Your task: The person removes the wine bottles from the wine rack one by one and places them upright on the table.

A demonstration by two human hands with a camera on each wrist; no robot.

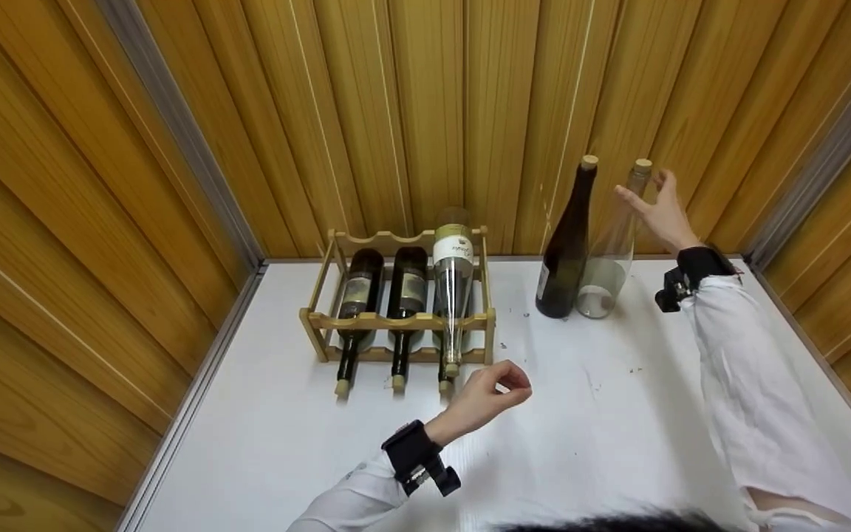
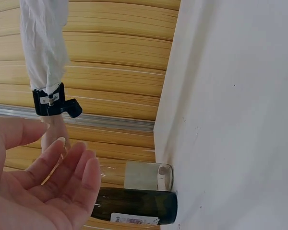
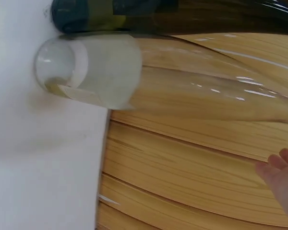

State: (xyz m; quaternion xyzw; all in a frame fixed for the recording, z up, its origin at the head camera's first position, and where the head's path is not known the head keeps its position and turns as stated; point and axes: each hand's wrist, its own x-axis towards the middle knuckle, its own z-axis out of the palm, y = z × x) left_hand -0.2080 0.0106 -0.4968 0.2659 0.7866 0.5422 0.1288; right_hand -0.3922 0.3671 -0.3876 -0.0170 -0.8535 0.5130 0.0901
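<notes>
In the head view my right hand (image 1: 663, 214) is at the neck of a clear glass bottle (image 1: 606, 270), thumb and fingers spread to either side of it. The bottle stands upright with a cork in its mouth. Close on its left stands a dark corked bottle (image 1: 564, 270); the left wrist view shows a label low on that dark bottle (image 2: 139, 207). My left hand (image 1: 481, 399) hovers in front of the rack's right end, fingers loosely curled round nothing. Just behind it is the corked neck of a clear bottle (image 1: 453, 295) lying on the rack.
A two-level wooden rack (image 1: 396, 322) stands left of the upright bottles. Dark corked bottles (image 1: 357, 295) lie in its lower level, necks toward me. Wood-patterned walls (image 1: 425, 111) enclose the white table (image 1: 263, 443) at the back and sides. Small crumbs dot the tabletop.
</notes>
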